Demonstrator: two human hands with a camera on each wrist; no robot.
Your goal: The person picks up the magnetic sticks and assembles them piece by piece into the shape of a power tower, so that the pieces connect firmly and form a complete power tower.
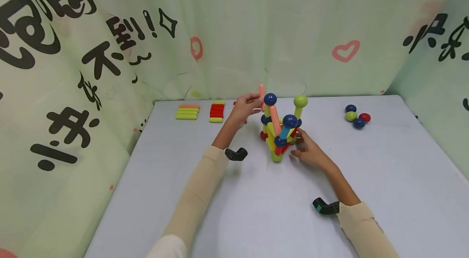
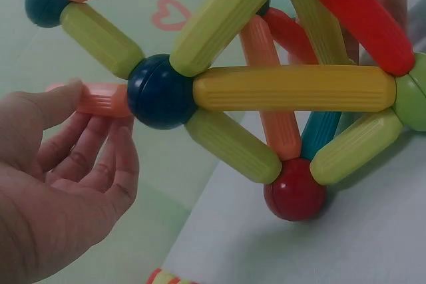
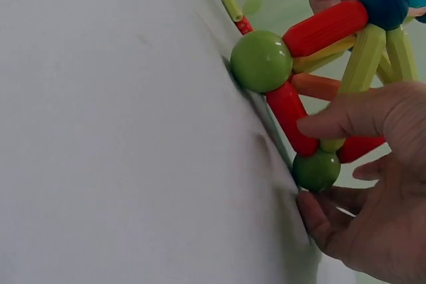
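Note:
A frame built of coloured magnetic rods and balls point(image 1: 271, 127) stands on the table, with blue balls at its upper joints. My left hand point(image 1: 244, 108) pinches a salmon-pink rod point(image 2: 103, 99) between thumb and fingers at the frame's left side. In the left wrist view, the rod's end touches a dark blue ball point(image 2: 162, 91). Low on the opposite side, my right hand point(image 1: 310, 150) grips a base corner. Its thumb lies on a red rod point(image 3: 291, 118), and its fingers curl by a green ball point(image 3: 317, 169). The frame partly hides those fingertips in the head view.
At the back left lie rows of loose rods: a yellow-green row point(image 1: 187, 114) with one salmon rod, and a mostly red row point(image 1: 217, 111). Several loose balls point(image 1: 351, 116) sit at the back right. A printed curtain point(image 1: 286, 26) hangs behind the white table point(image 1: 264, 213).

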